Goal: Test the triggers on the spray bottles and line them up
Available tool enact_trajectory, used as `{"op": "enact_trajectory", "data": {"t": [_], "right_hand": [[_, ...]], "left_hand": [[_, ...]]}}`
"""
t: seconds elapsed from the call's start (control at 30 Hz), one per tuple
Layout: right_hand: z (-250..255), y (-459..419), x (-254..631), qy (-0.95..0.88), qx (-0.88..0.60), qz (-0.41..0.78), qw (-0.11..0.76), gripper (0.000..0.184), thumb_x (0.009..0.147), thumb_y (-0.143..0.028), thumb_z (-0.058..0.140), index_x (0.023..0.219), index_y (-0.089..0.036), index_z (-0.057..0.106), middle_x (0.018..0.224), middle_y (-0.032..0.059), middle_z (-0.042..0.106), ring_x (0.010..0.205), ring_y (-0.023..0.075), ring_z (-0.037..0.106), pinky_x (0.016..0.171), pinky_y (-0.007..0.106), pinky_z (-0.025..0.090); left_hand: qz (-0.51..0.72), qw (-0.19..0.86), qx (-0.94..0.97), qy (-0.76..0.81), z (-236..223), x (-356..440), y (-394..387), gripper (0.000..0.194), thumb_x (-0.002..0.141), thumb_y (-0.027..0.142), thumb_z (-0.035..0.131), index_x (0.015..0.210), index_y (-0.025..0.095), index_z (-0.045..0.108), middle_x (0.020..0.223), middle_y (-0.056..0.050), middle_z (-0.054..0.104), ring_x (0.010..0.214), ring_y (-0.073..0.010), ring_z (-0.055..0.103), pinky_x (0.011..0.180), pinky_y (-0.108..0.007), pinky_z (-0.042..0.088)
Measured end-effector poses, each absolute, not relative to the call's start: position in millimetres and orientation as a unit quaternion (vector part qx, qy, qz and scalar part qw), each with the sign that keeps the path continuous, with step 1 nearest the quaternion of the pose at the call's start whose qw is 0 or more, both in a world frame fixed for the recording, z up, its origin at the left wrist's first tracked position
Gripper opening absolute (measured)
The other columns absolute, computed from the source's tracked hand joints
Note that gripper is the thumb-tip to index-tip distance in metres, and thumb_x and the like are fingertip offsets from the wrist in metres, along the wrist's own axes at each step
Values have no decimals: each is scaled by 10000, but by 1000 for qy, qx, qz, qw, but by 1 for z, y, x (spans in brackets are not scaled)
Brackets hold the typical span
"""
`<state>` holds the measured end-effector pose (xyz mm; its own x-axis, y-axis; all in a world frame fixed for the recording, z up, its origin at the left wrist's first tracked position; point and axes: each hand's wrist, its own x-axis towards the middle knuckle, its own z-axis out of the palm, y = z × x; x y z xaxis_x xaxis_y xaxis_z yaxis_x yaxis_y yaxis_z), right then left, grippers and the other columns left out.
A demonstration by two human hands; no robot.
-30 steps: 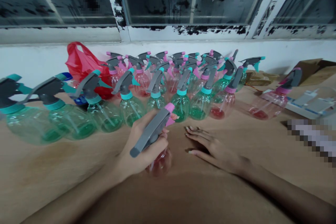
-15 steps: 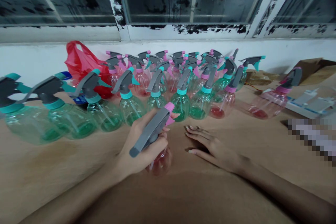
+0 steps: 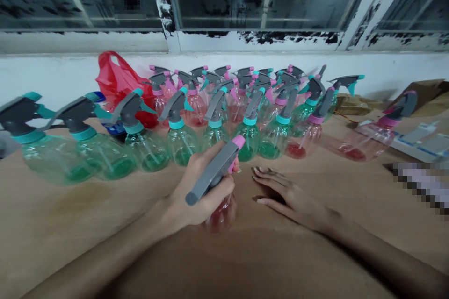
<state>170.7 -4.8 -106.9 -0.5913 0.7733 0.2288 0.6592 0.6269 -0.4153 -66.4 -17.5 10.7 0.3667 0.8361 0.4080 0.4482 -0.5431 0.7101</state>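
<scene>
My left hand (image 3: pixel 199 191) is wrapped round the neck and trigger of a pink spray bottle (image 3: pixel 220 215) with a grey head and pink nozzle (image 3: pixel 215 170), which stands on the wooden table (image 3: pixel 87 215). My right hand (image 3: pixel 289 196) lies flat on the table just to the right of it, fingers stretched out, holding nothing. Behind both hands stand rows of several green spray bottles (image 3: pixel 180 138) and pink spray bottles (image 3: pixel 298 135) with grey triggers.
A red plastic bag (image 3: pixel 117 81) sits at the back left by the white wall. A lone pink bottle (image 3: pixel 372 133), a brown box (image 3: pixel 424 93) and white-blue packs (image 3: pixel 417 138) are at the right. Dark windows run above the wall.
The view has shifted slightly, so everything sits a little further right. My hands keep the same pose and the bottle stays in my left hand.
</scene>
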Motion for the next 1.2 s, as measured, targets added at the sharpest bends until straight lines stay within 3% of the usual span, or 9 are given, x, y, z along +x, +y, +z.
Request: {"op": "enact_trajectory", "data": {"t": [0.3,0.47,0.67,0.8,0.97,1.2], "right_hand": [[-106,-4,171,-888,-404,125,181,527,858,-455,447,1328,-229,368,1388,39,392,1290,208,315,1061,436,296],[-107,-3,172,-887,-398,133,194,528,853,-452,457,1329,-243,365,1381,36,403,1285,212,324,1055,444,303],[-107,-4,171,-887,-396,135,196,523,857,-448,454,1330,-244,364,1382,37,400,1285,211,325,1058,445,296],[-106,-4,172,-889,-398,132,184,521,862,-449,445,1333,-243,357,1389,37,390,1290,208,316,1061,445,293],[-107,-3,172,-889,-397,133,184,534,861,-450,447,1340,-238,344,1390,40,388,1293,202,309,1062,437,291],[-107,-4,171,-886,-394,140,197,525,858,-442,454,1336,-248,353,1380,43,403,1287,215,321,1053,457,301]], "left_hand": [[380,233,789,422,4,-64,-18,175,735,147,474,888,233,481,744,14,586,641,-150,586,592,-266,470],[392,225,789,416,0,-65,-18,111,749,147,491,811,235,463,646,40,534,613,-142,578,534,-240,447],[401,227,787,410,-1,-65,-18,185,760,150,492,929,227,494,815,7,590,616,-124,575,532,-235,447],[399,228,787,412,-3,-65,-16,197,767,156,493,949,228,507,752,19,587,590,-125,567,546,-243,458],[400,226,791,405,-3,-66,-17,218,759,149,503,962,228,502,877,-12,609,678,-143,608,531,-238,452],[398,227,791,406,-3,-66,-17,200,771,160,500,956,236,494,889,-4,614,618,-124,589,507,-232,443]]}}
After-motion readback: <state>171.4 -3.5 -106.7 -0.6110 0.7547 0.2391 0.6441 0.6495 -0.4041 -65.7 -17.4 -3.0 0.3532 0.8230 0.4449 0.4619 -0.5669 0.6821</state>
